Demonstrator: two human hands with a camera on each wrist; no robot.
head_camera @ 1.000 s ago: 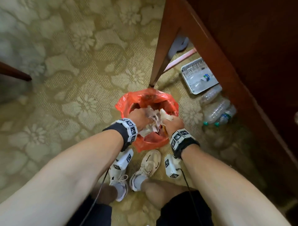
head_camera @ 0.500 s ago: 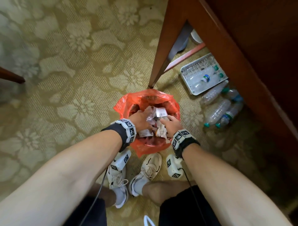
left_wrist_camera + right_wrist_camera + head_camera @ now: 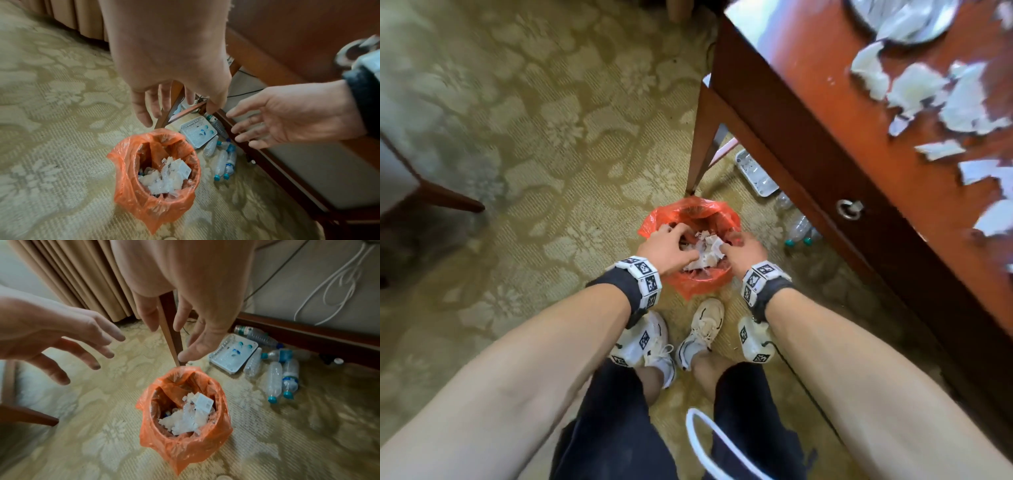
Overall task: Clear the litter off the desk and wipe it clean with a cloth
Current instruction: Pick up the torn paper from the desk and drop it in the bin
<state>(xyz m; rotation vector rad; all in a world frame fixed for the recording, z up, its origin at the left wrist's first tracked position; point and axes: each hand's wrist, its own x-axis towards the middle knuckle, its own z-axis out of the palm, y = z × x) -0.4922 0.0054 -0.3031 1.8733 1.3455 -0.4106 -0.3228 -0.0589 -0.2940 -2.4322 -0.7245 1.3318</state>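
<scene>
A small bin lined with an orange bag [image 3: 697, 289] stands on the carpet by the desk leg. Crumpled white paper litter [image 3: 164, 177] fills its lower part. In the head view my left hand [image 3: 669, 248] and right hand [image 3: 744, 251] hover side by side just over the bin's mouth. Both wrist views show the fingers spread and empty: the left hand [image 3: 174, 73] and the right hand [image 3: 195, 288] hang above the bin [image 3: 185, 446], clear of the paper [image 3: 189, 418]. Torn white paper scraps [image 3: 914, 89] lie scattered on the red-brown desk [image 3: 859, 178] at the right.
Several empty plastic bottles [image 3: 275, 374] and a white tray [image 3: 232, 353] lie under the desk, right of the bin. The desk leg [image 3: 170, 331] stands just behind the bin. A chair leg [image 3: 448, 200] reaches in at the left. My shoes [image 3: 702, 325] are just short of the bin.
Both hands held crumpled paper down in the bin; now they have let it go, risen and spread open. The head view has lifted, and the littered desktop shows.
</scene>
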